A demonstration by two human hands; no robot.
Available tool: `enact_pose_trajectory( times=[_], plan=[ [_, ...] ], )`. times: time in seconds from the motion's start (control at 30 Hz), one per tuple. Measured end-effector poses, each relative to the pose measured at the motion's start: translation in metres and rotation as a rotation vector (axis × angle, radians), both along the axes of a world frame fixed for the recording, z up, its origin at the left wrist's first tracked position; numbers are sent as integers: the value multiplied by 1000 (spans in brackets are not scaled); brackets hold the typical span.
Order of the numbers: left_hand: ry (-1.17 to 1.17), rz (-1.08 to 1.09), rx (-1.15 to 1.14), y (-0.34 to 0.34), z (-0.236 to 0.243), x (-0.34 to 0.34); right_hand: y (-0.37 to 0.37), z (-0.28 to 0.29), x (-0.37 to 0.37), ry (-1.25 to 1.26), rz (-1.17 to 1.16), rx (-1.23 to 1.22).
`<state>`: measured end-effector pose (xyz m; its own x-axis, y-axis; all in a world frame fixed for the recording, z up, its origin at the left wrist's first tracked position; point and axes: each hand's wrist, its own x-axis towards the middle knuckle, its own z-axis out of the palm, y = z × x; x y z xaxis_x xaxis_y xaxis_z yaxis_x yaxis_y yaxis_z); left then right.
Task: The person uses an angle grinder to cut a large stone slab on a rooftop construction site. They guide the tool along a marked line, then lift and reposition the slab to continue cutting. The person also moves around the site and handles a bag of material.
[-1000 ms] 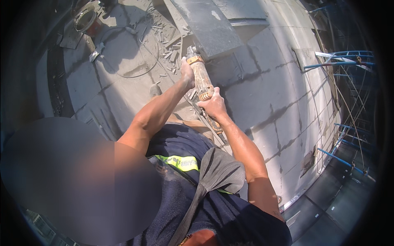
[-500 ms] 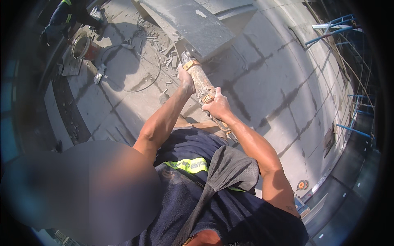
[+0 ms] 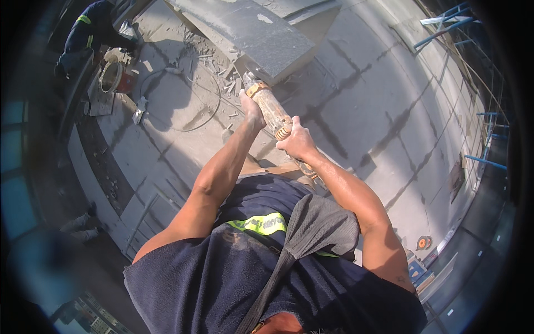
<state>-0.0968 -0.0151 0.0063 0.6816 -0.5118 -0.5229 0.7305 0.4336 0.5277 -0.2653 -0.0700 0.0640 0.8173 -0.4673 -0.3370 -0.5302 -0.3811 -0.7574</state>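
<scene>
Both hands hold a dusty, worn orange angle grinder [image 3: 272, 110]. My left hand [image 3: 253, 110] is wrapped round its front part, near the head. Behind it, my right hand [image 3: 298, 140] is closed on the rear of the body. The grinder's head is at the near corner of a grey stone slab [image 3: 266, 47]; whether it touches the stone I cannot tell. Its disc is hard to make out. Broken stone strips [image 3: 232, 83] and grey dust lie beside the head, to the left of the slab.
At the far left, a person [image 3: 92, 33] in dark clothes with reflective stripes bends near an orange bucket [image 3: 114, 78]. A cable [image 3: 214, 114] loops over the paved floor. Blue scaffold bars [image 3: 453, 28] stand at the far right. An orange reel [image 3: 424, 242] lies at lower right.
The view has shifted slightly. Both hands keep their grip on the grinder, its head still at the slab's corner. The person at the far left shows more fully.
</scene>
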Motion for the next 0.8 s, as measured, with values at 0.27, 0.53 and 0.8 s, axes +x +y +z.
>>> enact_pose_trajectory(
  times=[0.27,0.53,0.8],
  plan=[
    [12,11,23,-2,-6,9,-3,2,8,46,9,24],
    [0,10,29,3,-5,1,-1,-2,-1,39,10,30],
    [5,12,28,-2,-4,-1,-4,7,-3,77,9,26]
  ],
)
